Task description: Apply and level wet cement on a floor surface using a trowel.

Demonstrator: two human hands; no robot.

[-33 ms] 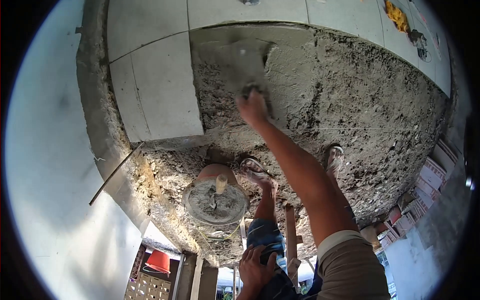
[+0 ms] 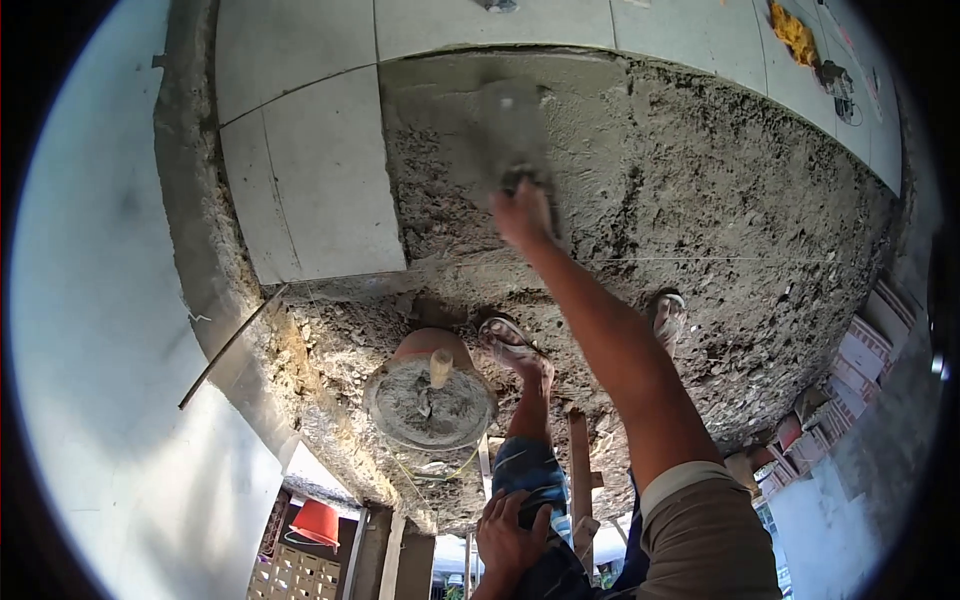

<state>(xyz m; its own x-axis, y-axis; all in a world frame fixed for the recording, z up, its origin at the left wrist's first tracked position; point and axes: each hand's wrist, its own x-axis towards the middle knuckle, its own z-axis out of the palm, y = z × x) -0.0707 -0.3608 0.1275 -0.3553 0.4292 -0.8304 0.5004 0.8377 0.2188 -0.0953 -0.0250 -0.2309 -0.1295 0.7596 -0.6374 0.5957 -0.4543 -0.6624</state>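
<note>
My right hand [image 2: 520,212] grips the handle of a grey, motion-blurred steel trowel [image 2: 512,120], which lies over a patch of wet mortar [image 2: 585,150] at the upper middle. My left hand [image 2: 512,535] rests on my leg at the lower middle, fingers loosely draped and holding nothing that I can see. To the left of my sandalled foot stands a round bucket of grey mix [image 2: 420,410] with a short pale handle [image 2: 440,368] sticking out of it. A laid white tile [image 2: 320,190] borders the mortar on the left.
Rough rubble screed [image 2: 760,220] spreads to the right, crossed by a thin string. A yellow cloth [image 2: 795,30] lies on the upper tiles. A dark rod [image 2: 230,350] lies at left. Tile boxes [image 2: 855,350] line the right edge; a red bucket [image 2: 315,522] and wooden planks [image 2: 580,470] are below.
My right hand and the trowel have shifted a short way to the right across the mortar. My left hand stays on my leg.
</note>
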